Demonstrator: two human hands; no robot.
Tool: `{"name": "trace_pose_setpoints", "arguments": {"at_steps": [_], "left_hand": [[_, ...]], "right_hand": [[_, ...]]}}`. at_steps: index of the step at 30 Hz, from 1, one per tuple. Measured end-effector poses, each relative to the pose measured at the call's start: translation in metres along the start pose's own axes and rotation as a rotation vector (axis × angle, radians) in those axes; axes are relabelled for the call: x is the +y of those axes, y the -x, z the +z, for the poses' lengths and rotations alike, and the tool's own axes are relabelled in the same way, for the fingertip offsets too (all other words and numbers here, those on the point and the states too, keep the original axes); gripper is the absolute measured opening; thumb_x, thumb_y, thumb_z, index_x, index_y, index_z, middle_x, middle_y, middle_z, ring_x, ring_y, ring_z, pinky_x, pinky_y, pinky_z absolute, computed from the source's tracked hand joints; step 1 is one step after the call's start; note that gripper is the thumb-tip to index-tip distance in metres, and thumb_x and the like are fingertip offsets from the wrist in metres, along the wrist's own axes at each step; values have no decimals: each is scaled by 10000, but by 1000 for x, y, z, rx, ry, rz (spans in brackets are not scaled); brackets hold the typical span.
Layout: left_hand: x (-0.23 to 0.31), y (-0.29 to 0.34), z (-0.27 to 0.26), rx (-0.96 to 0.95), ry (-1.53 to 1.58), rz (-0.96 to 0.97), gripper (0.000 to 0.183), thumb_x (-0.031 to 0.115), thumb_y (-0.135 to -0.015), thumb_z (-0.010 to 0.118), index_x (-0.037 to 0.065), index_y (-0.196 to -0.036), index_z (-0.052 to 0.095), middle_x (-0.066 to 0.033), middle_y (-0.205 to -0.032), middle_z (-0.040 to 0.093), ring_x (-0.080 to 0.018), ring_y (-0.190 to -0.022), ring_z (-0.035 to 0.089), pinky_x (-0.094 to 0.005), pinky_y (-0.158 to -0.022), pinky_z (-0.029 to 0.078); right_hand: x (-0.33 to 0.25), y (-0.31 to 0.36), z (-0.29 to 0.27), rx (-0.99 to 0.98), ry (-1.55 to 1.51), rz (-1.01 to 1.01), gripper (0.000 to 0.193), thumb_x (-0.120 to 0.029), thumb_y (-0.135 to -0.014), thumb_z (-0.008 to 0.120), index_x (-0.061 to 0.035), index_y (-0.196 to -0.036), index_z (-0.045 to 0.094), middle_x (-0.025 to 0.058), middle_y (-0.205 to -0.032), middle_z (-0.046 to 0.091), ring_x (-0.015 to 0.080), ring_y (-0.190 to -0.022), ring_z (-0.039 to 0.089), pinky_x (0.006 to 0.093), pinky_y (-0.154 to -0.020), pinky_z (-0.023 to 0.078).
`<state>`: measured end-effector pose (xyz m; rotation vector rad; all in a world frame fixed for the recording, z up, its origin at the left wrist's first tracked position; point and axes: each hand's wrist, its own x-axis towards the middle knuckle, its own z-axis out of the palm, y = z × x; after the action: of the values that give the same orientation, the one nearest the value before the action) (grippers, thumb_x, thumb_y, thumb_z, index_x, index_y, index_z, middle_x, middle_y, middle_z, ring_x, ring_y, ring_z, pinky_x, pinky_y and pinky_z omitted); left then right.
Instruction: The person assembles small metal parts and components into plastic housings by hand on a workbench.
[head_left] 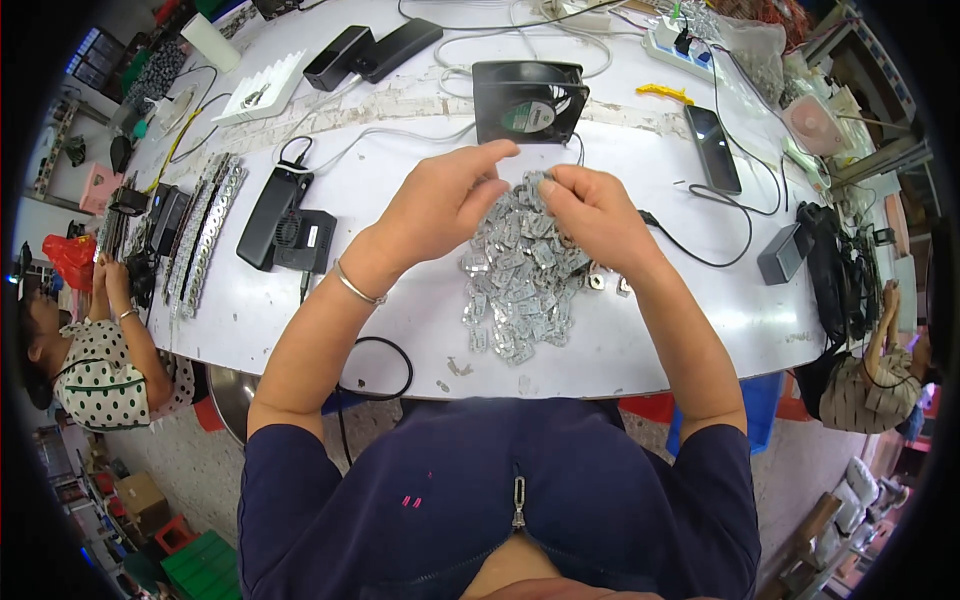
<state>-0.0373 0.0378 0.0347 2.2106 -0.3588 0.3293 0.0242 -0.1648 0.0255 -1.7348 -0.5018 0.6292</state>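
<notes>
Left hand (450,205): fingers parted, empty. Right hand (595,205): at heap's top, grip we can't make out. Grey parts heap (520,275) on white table (425,310); we judge much left, finished share unclear.

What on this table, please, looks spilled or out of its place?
A few small grey scraps lie near the front edge of the table, apart from the heap of shiny grey pieces. They look like strays; I cannot tell whether they fell.
</notes>
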Motion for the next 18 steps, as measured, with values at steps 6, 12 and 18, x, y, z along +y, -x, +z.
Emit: {"name": "trace_pose_setpoints", "arguments": {"at_steps": [6, 12, 18], "left_hand": [[-5, 1, 6, 61, -292, 232, 277, 35, -806, 687, 53, -1078, 637, -116, -882, 680, -250, -702, 656, -309, -608, 527], [-17, -4, 4, 119, -367, 352, 273, 18, -797, 676, 51, -1065, 639, -104, -874, 690, -252, -700, 668, -311, -585, 535], [-28, -12, 13, 239, -333, 333, 201, 61, -835, 627, 76, -1035, 624, -69, -854, 679, -241, -682, 655, -324, -537, 512]], "right_hand": [[-13, -5, 1, 43, 176, -48, 242, -195, -927, 565, -44, -740, 548, -85, -638, 427, 13, -590, 358, 224, -500, 309], [-9, -15, 6, 61, 75, -46, 285, -214, -890, 575, 7, -714, 543, 9, -580, 459, 89, -561, 397, 298, -516, 350], [-3, -30, 10, 142, 169, -95, 286, -224, -892, 571, 16, -739, 589, 21, -578, 506, 98, -554, 433, 310, -517, 373]]}}
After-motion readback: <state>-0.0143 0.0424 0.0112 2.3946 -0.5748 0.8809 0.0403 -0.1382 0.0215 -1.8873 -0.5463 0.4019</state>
